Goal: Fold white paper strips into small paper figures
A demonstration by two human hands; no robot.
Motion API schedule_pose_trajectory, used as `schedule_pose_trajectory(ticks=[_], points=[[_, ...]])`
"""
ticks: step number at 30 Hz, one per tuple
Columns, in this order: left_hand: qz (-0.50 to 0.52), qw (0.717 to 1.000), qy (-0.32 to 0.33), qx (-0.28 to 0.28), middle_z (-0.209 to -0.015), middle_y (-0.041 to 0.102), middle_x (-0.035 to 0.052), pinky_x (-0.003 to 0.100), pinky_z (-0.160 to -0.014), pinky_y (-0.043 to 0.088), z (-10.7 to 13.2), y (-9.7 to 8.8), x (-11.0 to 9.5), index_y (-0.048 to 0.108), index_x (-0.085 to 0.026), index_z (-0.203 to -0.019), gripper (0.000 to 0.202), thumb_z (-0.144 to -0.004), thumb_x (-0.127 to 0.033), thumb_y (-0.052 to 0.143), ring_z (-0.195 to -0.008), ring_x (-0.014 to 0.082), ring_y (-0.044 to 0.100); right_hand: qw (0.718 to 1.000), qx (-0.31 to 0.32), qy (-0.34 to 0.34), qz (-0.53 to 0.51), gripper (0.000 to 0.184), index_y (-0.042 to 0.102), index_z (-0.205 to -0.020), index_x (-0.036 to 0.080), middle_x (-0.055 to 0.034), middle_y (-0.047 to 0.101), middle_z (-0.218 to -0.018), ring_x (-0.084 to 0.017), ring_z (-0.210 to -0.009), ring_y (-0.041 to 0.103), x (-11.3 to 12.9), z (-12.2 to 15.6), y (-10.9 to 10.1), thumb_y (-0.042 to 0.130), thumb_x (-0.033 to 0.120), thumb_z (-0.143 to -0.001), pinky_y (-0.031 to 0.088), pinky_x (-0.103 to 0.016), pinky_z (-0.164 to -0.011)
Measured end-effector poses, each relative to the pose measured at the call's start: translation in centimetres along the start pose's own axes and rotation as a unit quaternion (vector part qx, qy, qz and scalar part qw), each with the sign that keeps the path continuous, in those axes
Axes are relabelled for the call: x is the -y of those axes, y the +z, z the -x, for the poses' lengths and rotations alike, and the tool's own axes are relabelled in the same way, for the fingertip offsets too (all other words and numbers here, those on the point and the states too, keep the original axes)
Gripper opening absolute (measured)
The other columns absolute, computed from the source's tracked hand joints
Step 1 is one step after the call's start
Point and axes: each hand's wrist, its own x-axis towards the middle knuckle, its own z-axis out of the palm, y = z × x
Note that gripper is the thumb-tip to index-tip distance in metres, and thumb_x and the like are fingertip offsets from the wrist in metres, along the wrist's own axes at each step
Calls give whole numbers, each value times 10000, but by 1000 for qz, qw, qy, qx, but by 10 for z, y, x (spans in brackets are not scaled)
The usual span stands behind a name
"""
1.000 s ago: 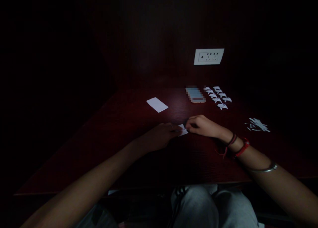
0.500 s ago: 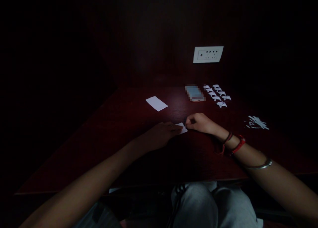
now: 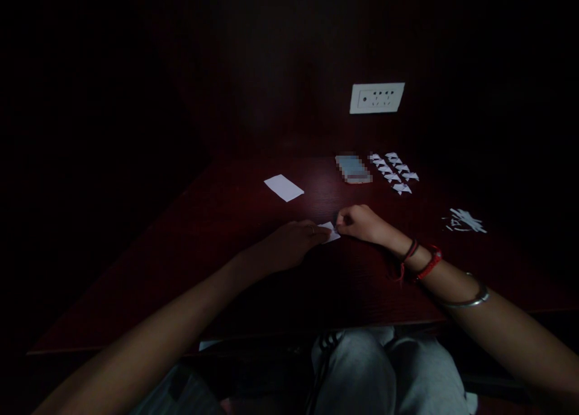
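Observation:
A small piece of white paper (image 3: 333,234) lies on the dark red table in front of me, partly covered by my fingers. My left hand (image 3: 294,241), with a ring on one finger, reaches in from the left and holds this paper against the tabletop, thumb over its surface. At the paper's right edge, my right hand (image 3: 359,222) is closed in a pinch, its fingertips at the paper. Exactly what sits between those fingertips is too dark to see. Beyond my left hand rests a flat white sheet of paper (image 3: 284,187).
Farther back lies a blurred phone (image 3: 353,169). Beside it, several small folded paper pieces (image 3: 391,169) stand in two rows. Thin white paper strips (image 3: 468,220) are heaped at the right. A white wall socket (image 3: 377,98) is above the table's back edge.
The whole view has shifted slightly. My right fingertips have moved a little left, closer over the paper's edge. My left hand stays on the paper.

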Motion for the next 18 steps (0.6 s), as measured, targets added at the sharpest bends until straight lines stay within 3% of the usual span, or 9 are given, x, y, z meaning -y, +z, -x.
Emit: schedule_pose_trajectory(ticks=[3, 6, 10, 18], points=[[-3, 1000, 3, 3, -1166, 474, 40, 302, -863, 355, 0, 0, -1, 388, -188, -1184, 451, -759, -39, 383, -1042, 161, 424, 999, -18, -36, 16, 80, 594, -678, 146, -8, 588, -655, -93, -587, 512, 0, 2, 0, 519, 150, -650, 362, -200, -552], [-7, 1000, 9, -3, -1180, 463, 36, 305, -866, 348, 0, 0, -2, 372, -181, -1193, 450, -767, -35, 378, -1045, 162, 416, 989, -30, -138, 51, 151, 612, -778, 153, -25, 574, -759, -98, -672, 514, -1, 6, -4, 504, 113, -681, 373, -204, -614], [-5, 1000, 11, -9, -1192, 454, 24, 296, -850, 354, 1, 0, -3, 360, -196, -1196, 444, -781, -38, 368, -1044, 150, 418, 963, 32, -239, 123, 230, 618, -875, 186, -30, 564, -828, -106, -719, 516, 1, 13, -13, 452, 106, -738, 368, -220, -647], [-11, 1000, 16, -24, -1218, 429, 9, 293, -886, 332, 2, 5, 1, 373, -214, -1192, 450, -774, -50, 400, -1081, 143, 400, 944, 68, -260, 190, 288, 603, -944, 201, -33, 579, -847, -124, -754, 526, 5, 16, -20, 421, 102, -744, 365, -242, -662]])
